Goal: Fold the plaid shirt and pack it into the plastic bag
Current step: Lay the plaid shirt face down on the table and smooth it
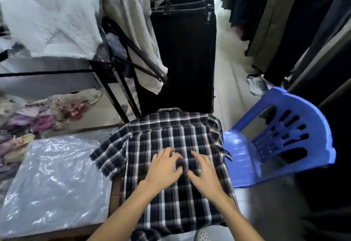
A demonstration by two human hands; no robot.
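Note:
The dark plaid shirt (171,132) lies back-up and spread flat in front of me, collar at the far end, its left short sleeve sticking out to the side. My left hand (164,166) and my right hand (204,170) rest side by side on the middle of the shirt's back, fingers spread and pressing on the cloth, holding nothing. The clear plastic bag (55,183) lies flat to the left of the shirt, glossy and crinkled, touching or nearly touching the sleeve.
A blue plastic chair (284,136) stands close on the right. A black metal rack (121,81) draped with white and grey garments rises at the left rear. Dark clothes hang ahead and along the right. Floral fabrics are piled at far left.

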